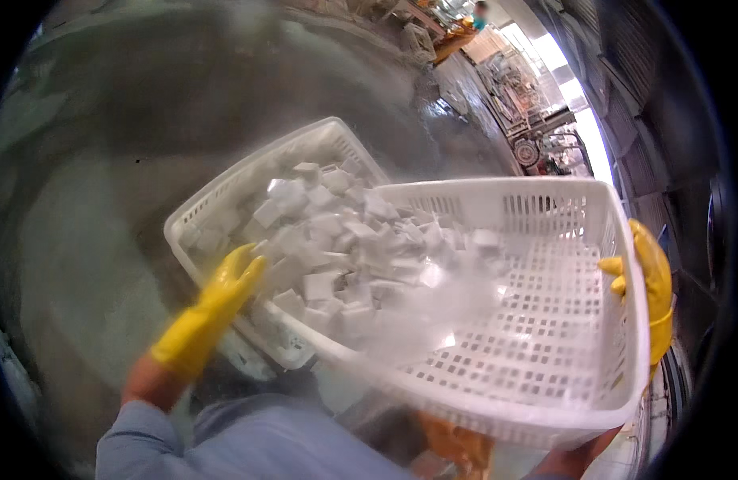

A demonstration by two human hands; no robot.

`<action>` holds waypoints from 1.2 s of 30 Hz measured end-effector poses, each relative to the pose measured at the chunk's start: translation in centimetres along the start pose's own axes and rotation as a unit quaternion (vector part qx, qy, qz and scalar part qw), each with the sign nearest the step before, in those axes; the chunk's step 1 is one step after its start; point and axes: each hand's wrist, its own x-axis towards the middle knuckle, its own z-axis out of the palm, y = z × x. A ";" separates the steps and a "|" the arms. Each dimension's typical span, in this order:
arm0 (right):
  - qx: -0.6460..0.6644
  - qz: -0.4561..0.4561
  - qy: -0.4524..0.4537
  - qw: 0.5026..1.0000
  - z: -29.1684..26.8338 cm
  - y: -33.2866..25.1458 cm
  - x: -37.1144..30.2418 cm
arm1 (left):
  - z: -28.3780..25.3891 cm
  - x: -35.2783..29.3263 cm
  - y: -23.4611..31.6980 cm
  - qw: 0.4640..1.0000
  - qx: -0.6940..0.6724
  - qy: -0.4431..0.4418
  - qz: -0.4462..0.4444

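A white perforated plastic basket (545, 300) is tilted, its left end over a second white basket (195, 210). White square tile-like pieces (369, 240) are heaped across both at the place where they meet. My right hand (653, 280), in a yellow rubber glove, grips the upper basket's right end wall, thumb inside the rim and fingers outside. At the left edge of the heap is my left hand (229, 284), gloved in yellow too. Its fingers are stretched and slightly apart, beside the pieces and the rims. Whether it touches them I cannot tell.
Wet grey floor (89, 184) spreads to the left and beyond the baskets. At the far right stands a wheeled vehicle (537, 152). Another person (462, 34) is in the distance, near cluttered equipment. A dark corrugated wall (625, 48) runs along the right side.
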 end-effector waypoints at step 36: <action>0.153 -0.040 -0.144 0.977 43.4 -12.3 21.9 | -12.6 21.8 11.7 0.944 -0.323 -0.068 -0.025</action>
